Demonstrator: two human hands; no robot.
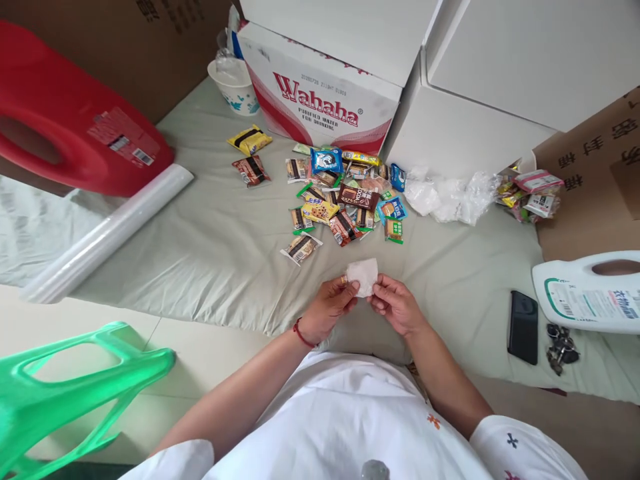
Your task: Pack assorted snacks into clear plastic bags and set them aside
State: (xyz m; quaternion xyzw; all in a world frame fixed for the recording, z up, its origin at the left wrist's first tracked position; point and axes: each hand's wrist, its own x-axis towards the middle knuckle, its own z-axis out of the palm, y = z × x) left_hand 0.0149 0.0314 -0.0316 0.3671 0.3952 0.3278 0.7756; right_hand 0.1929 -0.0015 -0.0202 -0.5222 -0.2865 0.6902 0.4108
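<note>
Between my two hands is a small white piece of folded tissue or thin plastic (pixel 363 275); I cannot tell which. My left hand (pixel 329 303) pinches its left edge between thumb and fingers, and a red cord circles that wrist. On the other edge, my right hand (pixel 397 303) grips it with curled fingers. Just beyond the hands lies a heap of small wrapped snacks (pixel 345 200) on the pale green sheet (pixel 240 260). Nearest to my left hand is a clear-wrapped snack (pixel 302 249) with a dark band.
Left stand a red jug (pixel 75 113), a plastic film roll (pixel 110 233) and a green stool (pixel 90 380). Behind are a Wahaha carton (pixel 320 93) and a paper cup (pixel 234 87). Rightward lie clear bags (pixel 455 197), bagged snacks (pixel 533 193), a phone (pixel 523 327), keys (pixel 562 349) and a white bottle (pixel 585 293).
</note>
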